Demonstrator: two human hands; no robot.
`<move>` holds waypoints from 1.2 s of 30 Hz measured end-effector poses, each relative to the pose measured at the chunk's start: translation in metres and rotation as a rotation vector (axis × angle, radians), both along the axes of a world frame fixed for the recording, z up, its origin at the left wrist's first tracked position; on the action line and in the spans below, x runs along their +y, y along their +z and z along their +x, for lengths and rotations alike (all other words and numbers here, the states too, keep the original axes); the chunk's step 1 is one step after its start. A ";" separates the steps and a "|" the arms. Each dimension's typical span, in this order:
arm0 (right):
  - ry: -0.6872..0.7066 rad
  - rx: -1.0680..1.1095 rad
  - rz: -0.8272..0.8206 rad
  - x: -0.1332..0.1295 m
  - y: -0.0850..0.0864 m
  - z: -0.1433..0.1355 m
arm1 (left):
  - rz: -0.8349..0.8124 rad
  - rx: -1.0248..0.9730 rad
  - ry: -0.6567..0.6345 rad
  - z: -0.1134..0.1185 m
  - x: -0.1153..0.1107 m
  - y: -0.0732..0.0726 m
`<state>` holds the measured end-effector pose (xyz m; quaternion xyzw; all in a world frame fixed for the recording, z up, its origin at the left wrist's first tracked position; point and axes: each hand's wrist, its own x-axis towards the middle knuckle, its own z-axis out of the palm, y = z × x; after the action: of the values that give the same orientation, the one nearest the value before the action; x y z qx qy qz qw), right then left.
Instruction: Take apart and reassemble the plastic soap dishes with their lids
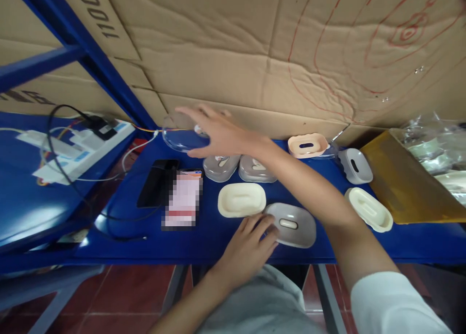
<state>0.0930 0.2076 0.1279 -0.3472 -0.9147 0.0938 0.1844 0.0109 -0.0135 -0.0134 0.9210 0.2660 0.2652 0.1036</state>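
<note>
My left hand (253, 244) is at the table's front edge, its fingers bent over the left rim of a grey oval soap dish (300, 234) with a small slot in it. Behind that dish lies a cream soap dish (242, 192). My right arm stretches across to the far left. There my right hand (222, 132), slightly blurred, has its fingers spread over a clear plastic cover (178, 141), partly hidden by the hand. Just below it stand two grey soap dishes under clear covers, the left one (220, 171) and the right one (257, 171).
Two phones, one dark (155, 183) and one lit (184, 198), lie left of the dishes. Cables run from a power strip (87, 149). On the right are peach (315, 147), grey (357, 166) and cream dishes (364, 208), and a box (411, 188) of plastic-wrapped items. Cardboard (233, 57) rises behind.
</note>
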 end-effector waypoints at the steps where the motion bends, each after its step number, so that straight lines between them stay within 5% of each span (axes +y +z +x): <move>1: 0.003 0.048 0.027 -0.023 0.003 0.026 | 0.002 -0.002 0.002 0.000 0.000 0.000; 4: -0.056 0.080 0.021 -0.097 -0.010 0.114 | 0.011 0.017 0.016 0.002 -0.002 0.001; 7: -0.319 0.053 -0.048 -0.165 -0.051 0.193 | 0.020 0.057 -0.014 0.002 -0.003 0.003; 11: -0.590 -0.007 -0.131 -0.219 -0.104 0.243 | 0.010 0.055 -0.065 0.001 -0.005 0.004; 21: -0.632 0.031 -0.236 -0.261 -0.124 0.270 | 0.073 0.014 0.036 0.006 -0.015 0.007; 28: -0.667 0.265 -0.017 -0.251 -0.115 0.269 | 0.068 -0.166 0.056 0.012 -0.006 0.027; 32: -0.520 0.380 0.017 -0.272 -0.096 0.249 | 0.018 -0.229 -0.071 0.008 0.011 0.044; 36: -0.313 0.456 -0.047 -0.299 -0.092 0.224 | -0.039 -0.176 -0.221 0.006 0.014 0.043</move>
<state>0.3175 -0.0912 0.0359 -0.4585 -0.7823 0.1611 0.3896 0.0172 0.0006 0.0294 0.9156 0.1580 0.3269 0.1729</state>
